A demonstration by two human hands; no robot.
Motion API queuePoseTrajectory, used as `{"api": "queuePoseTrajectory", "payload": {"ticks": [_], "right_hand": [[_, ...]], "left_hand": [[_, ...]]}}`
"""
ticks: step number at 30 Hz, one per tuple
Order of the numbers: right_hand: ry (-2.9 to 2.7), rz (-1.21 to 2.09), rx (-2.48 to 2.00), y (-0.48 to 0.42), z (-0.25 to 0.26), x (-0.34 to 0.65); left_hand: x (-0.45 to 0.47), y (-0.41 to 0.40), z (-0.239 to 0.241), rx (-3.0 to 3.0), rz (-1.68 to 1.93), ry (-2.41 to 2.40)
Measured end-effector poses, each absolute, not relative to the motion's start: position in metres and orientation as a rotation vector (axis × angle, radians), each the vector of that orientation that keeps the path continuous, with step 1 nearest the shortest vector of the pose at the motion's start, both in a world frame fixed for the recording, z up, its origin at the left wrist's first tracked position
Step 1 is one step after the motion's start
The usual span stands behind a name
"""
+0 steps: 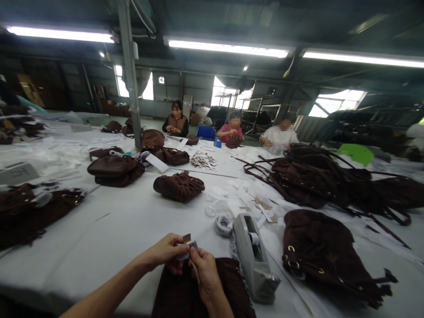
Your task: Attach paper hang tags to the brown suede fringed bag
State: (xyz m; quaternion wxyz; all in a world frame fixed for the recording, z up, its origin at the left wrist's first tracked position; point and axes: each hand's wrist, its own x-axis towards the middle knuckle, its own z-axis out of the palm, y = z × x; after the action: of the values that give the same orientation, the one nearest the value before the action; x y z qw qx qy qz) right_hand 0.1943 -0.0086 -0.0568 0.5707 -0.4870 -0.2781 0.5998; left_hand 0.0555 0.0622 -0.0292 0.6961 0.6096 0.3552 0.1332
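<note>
While the small tag (187, 240) is pinched between the left hand (167, 254) and right hand (205, 276), just above the brown fringed bag (185, 291) at the white desk's (126, 221) near edge, it's probably best gripped by its edges and held flat, tape dispenser (253, 260) within reach, in a dim workshop lit by tube lights (228, 47).

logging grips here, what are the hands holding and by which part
A small pale tag, pinched at its lower part between the fingertips of the left hand and right hand; its brown top end sticks out.
</note>
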Motion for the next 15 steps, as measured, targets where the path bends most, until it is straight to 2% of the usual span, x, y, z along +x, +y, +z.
{"api": "queuePoseTrajectory", "payload": {"ticks": [9,12,15], "right_hand": [[-0.765,1.290,-1.222,-0.022,-0.063,0.217],[-1.059,1.146,-1.159,-0.042,-0.052,0.228],[-1.493,0.855,-1.147,-0.052,-0.048,0.233]], "left_hand": [[0.051,0.070,-0.036,1.269,0.357,0.908],[0.049,0.074,-0.034,1.242,0.345,0.890],[0.048,0.076,-0.031,1.227,0.313,0.867]]}}
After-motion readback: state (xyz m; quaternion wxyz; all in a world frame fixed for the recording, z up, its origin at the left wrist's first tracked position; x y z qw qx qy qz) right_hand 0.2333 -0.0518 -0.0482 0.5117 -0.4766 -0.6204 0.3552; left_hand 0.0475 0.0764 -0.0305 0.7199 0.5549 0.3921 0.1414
